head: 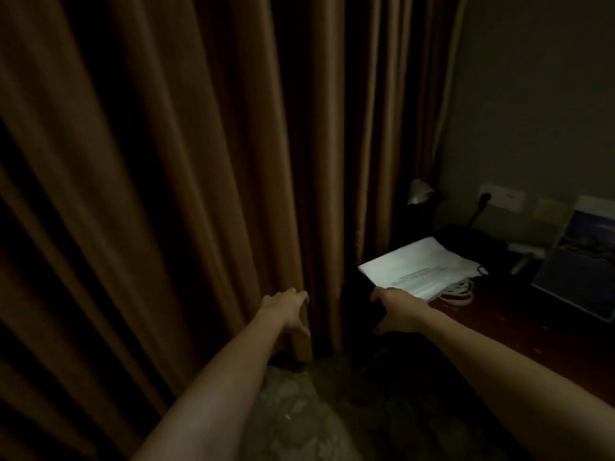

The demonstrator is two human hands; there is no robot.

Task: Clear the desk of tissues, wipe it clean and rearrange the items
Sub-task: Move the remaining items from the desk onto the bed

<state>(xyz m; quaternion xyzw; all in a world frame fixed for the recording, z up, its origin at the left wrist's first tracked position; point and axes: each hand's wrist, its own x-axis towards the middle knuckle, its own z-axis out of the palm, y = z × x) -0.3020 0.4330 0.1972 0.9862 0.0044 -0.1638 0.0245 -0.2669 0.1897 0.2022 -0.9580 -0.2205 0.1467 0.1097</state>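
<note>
The room is dim. My left hand (289, 309) reaches forward to the edge of a brown curtain (166, 178), fingers spread and touching a fold. My right hand (397, 309) stretches toward the dark gap between two curtain panels, fingers spread, holding nothing. The dark wooden desk (519, 331) stands at the right. On it lie a white sheet of paper (419, 266), a coiled white cable (457, 291) under the paper and a laptop (579, 261). No tissues can be made out.
A small lamp (420, 191) stands at the desk's far corner by the curtain. A wall socket (502, 196) with a plug sits above the desk. A dark bag (466, 237) lies behind the paper. Patterned floor (299, 410) lies below my arms.
</note>
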